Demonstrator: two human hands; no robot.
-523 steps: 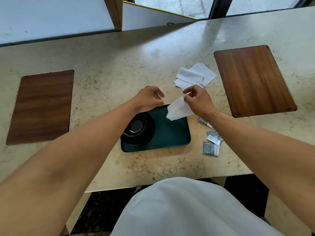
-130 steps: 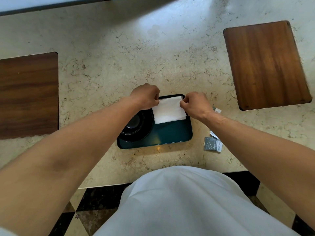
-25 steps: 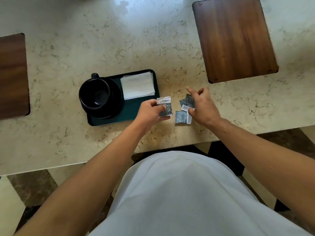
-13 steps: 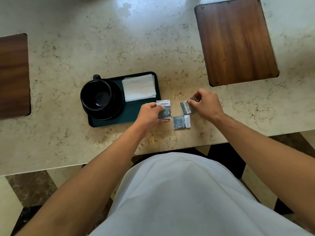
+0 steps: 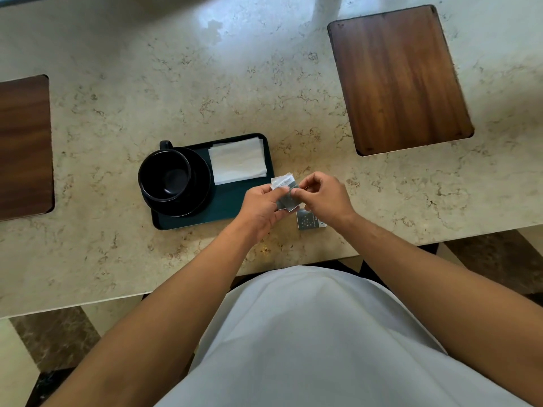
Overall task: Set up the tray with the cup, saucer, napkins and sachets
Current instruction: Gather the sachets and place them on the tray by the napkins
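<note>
1. Two hands, left (image 5: 261, 208) and right (image 5: 326, 198), together pinch the held sachets (image 5: 286, 193) beside the tray (image 5: 235, 207); earlier each held its own.
2. One sachet (image 5: 310, 223) lies on the table (image 5: 205, 83).
3. One cup (image 5: 164, 174), one saucer (image 5: 197, 183) and napkins (image 5: 238, 163) sit on the tray.

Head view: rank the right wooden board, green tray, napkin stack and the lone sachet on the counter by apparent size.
1. Right wooden board, farther from the camera yet still largest.
2. Green tray.
3. Napkin stack.
4. Lone sachet, partly hidden by the right hand.
</note>
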